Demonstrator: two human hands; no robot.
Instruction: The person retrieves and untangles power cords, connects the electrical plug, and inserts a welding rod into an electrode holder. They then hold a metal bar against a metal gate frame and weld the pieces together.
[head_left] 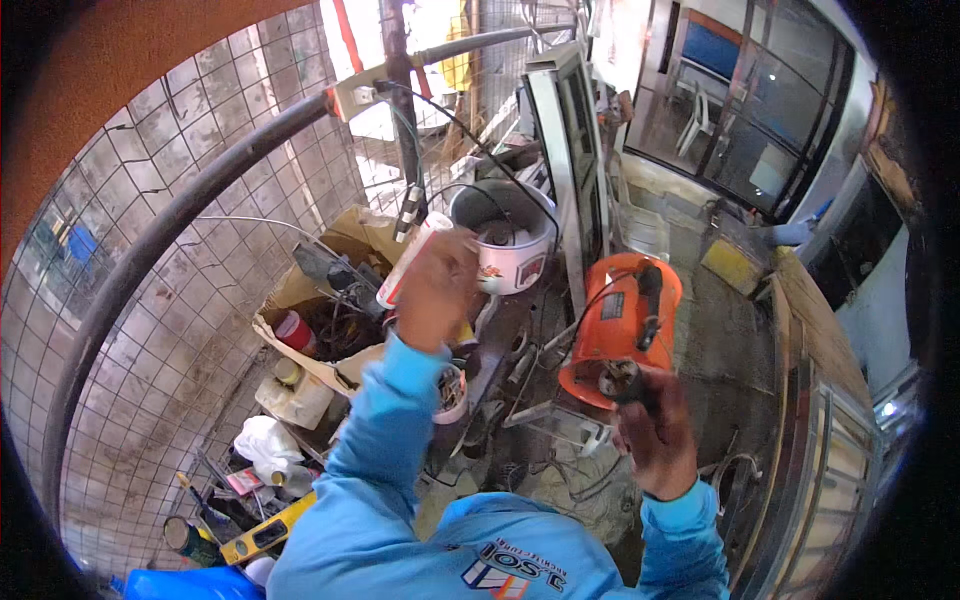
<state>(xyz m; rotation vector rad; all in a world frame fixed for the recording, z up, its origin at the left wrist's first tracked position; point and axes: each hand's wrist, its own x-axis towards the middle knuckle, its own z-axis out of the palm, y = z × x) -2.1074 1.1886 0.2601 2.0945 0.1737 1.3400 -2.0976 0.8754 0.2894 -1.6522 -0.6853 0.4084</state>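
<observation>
My left hand (440,290) is stretched forward and smeared by motion, so its fingers do not show clearly. Right beside it, partly covered by the hand, is a white tube with red markings (408,265); I cannot tell whether the hand grips it. Just beyond stands a white rice-cooker-like pot (520,268) with a floral print and things inside. My right hand (660,440) is closed round a small dark cylindrical object (622,381) with a rough brownish top. It is held in front of an orange drum-shaped housing (610,330) with a black handle.
A torn cardboard box (345,375) of tools and scrap stands left, near a dirty plastic jug (295,398). A yellow spirit level (268,528) lies lower left. A small tub (452,395) holds small parts. Wire mesh (200,150) bounds the left; framed panels (570,150) lean ahead.
</observation>
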